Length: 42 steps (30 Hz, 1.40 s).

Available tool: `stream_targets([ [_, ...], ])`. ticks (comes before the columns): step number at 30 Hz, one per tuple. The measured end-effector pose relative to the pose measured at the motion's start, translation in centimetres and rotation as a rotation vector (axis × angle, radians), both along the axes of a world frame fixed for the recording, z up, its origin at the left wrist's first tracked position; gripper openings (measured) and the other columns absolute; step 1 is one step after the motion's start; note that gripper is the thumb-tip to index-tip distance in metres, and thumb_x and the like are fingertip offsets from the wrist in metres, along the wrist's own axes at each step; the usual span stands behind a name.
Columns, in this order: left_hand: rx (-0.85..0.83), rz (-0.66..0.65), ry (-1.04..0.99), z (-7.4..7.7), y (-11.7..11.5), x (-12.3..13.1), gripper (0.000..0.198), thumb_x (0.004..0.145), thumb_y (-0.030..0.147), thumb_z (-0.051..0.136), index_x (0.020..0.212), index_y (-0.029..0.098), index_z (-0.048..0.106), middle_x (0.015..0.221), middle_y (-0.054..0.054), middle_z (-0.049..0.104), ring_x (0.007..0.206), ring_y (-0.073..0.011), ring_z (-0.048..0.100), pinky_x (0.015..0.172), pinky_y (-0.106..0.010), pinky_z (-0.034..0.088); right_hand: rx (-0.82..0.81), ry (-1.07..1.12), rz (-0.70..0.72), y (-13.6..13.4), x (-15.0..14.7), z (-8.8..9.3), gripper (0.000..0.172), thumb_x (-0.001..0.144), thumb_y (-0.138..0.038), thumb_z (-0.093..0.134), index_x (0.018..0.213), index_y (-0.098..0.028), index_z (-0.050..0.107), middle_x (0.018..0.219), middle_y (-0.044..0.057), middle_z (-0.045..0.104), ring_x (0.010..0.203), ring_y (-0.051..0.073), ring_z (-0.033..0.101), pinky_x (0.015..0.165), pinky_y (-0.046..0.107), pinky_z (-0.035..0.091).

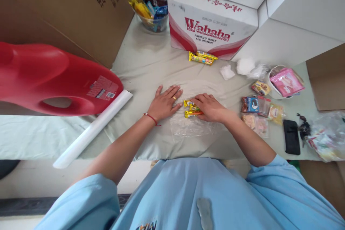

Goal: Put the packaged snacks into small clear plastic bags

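Observation:
Palm down, my left hand (165,105) lies flat with fingers spread, at the left edge of a sheet of transparent plastic film (185,129) on the cloth-covered table. My right hand (209,107) is curled over several small yellow-wrapped snack bars (191,114) lying side by side on the film. Its fingers and palm cover their right ends. The left ends stick out toward my left hand, a little apart from it. Farther back, more yellow-wrapped snack bars (202,58) lie against a Wahaha water carton (212,25).
At left stand a big red jug (61,79) and a white roll (94,129). A bowl of wrapped snacks (153,24) sits at the back. To the right are small snack packets (250,105), a white basket (280,93), a black phone (291,137), keys (304,129) and a plastic bag (327,136).

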<state>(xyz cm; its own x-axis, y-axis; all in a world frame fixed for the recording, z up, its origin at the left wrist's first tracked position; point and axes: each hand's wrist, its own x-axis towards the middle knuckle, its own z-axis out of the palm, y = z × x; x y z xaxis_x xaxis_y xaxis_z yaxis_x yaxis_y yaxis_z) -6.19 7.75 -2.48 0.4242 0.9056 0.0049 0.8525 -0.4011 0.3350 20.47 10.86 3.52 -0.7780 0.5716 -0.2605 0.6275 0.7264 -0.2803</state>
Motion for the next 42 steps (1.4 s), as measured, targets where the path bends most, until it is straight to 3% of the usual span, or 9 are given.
stream_targets([
  [7, 0.023, -0.006, -0.016, -0.6, 0.1, -0.3, 0.067, 0.106, 0.054, 0.037, 0.169, 0.029, 0.034, 0.174, -0.012, 0.037, 0.161, -0.033, 0.036, 0.132, -0.066, 0.006, 0.052, -0.178, 0.005, 0.1, 0.1, 1.0, 0.046, 0.088, -0.025, 0.068, 0.132, -0.013, 0.063, 0.124, 0.019, 0.069, 0.119, 0.037, 0.055, 0.096, 0.046, 0.039],
  [12, 0.014, -0.01, -0.016, -0.4, 0.1, -0.2, 0.067, 0.106, 0.054, 0.037, 0.168, 0.029, 0.035, 0.174, -0.012, 0.037, 0.161, -0.0328, 0.036, 0.132, -0.066, 0.006, 0.035, -0.119, -0.139, 1.2, 1.9, 3.7, 0.054, 0.089, -0.028, 0.066, 0.141, -0.014, 0.058, 0.13, 0.017, 0.068, 0.117, 0.035, 0.059, 0.094, 0.042, 0.041],
  [15, 0.012, -0.008, -0.01, -0.1, 0.1, 0.0, 0.066, 0.106, 0.053, 0.038, 0.168, 0.03, 0.035, 0.174, -0.011, 0.036, 0.161, -0.0325, 0.036, 0.132, -0.066, 0.006, 0.053, -0.048, -0.14, 1.9, 1.3, 4.8, 0.059, 0.087, -0.027, 0.067, 0.144, -0.015, 0.056, 0.134, 0.017, 0.067, 0.122, 0.035, 0.058, 0.097, 0.042, 0.041],
  [20, 0.005, 0.002, 0.002, -0.1, 0.1, 0.0, 0.066, 0.106, 0.049, 0.04, 0.169, 0.031, 0.034, 0.174, -0.011, 0.036, 0.16, -0.0323, 0.037, 0.131, -0.067, 0.007, 0.002, -0.079, 0.039, 2.1, -2.0, 2.3, 0.052, 0.088, -0.025, 0.069, 0.139, -0.017, 0.061, 0.136, 0.017, 0.066, 0.124, 0.035, 0.057, 0.099, 0.044, 0.044],
  [26, 0.006, -0.003, -0.016, -0.2, 0.1, 0.0, 0.066, 0.104, 0.047, 0.042, 0.168, 0.029, 0.037, 0.174, -0.01, 0.036, 0.16, -0.033, 0.037, 0.132, -0.066, 0.006, 0.031, 0.106, 0.022, 1.4, -1.5, -1.1, 0.078, 0.089, -0.039, 0.078, 0.157, -0.016, 0.048, 0.162, 0.019, 0.047, 0.148, 0.037, 0.04, 0.121, 0.054, 0.035],
  [29, 0.006, -0.001, -0.029, -0.2, 0.1, 0.0, 0.066, 0.104, 0.047, 0.043, 0.167, 0.03, 0.037, 0.174, -0.01, 0.037, 0.16, -0.0337, 0.038, 0.132, -0.067, 0.007, 0.069, 0.193, -0.048, 0.9, -0.7, -1.6, 0.056, 0.099, -0.04, 0.067, 0.149, -0.016, 0.059, 0.162, 0.019, 0.047, 0.151, 0.036, 0.037, 0.123, 0.055, 0.033],
  [32, 0.008, 0.002, -0.025, -0.3, 0.1, 0.0, 0.065, 0.105, 0.048, 0.041, 0.167, 0.028, 0.038, 0.174, -0.011, 0.036, 0.161, -0.0325, 0.036, 0.132, -0.066, 0.005, 0.081, 0.228, -0.109, 0.5, -0.5, -1.7, 0.037, 0.107, -0.033, 0.051, 0.135, -0.02, 0.071, 0.153, 0.016, 0.058, 0.142, 0.033, 0.043, 0.117, 0.052, 0.038],
  [37, 0.008, -0.011, -0.01, -0.3, 0.1, -0.1, 0.064, 0.105, 0.048, 0.038, 0.166, 0.026, 0.04, 0.175, -0.011, 0.035, 0.162, -0.0303, 0.034, 0.133, -0.065, 0.004, 0.082, 0.185, -0.123, 0.4, -1.5, -0.9, 0.036, 0.109, -0.033, 0.049, 0.134, -0.024, 0.073, 0.131, 0.013, 0.07, 0.13, 0.031, 0.047, 0.108, 0.049, 0.039],
  [42, 0.039, -0.018, -0.005, -0.3, 0.0, -0.3, 0.063, 0.106, 0.049, 0.035, 0.164, 0.025, 0.043, 0.172, -0.013, 0.04, 0.16, -0.0311, 0.037, 0.132, -0.065, 0.006, 0.129, 0.131, -0.05, -0.3, -3.4, -1.4, 0.047, 0.102, -0.039, 0.065, 0.145, -0.021, 0.063, 0.15, 0.015, 0.061, 0.146, 0.033, 0.04, 0.123, 0.055, 0.029],
])
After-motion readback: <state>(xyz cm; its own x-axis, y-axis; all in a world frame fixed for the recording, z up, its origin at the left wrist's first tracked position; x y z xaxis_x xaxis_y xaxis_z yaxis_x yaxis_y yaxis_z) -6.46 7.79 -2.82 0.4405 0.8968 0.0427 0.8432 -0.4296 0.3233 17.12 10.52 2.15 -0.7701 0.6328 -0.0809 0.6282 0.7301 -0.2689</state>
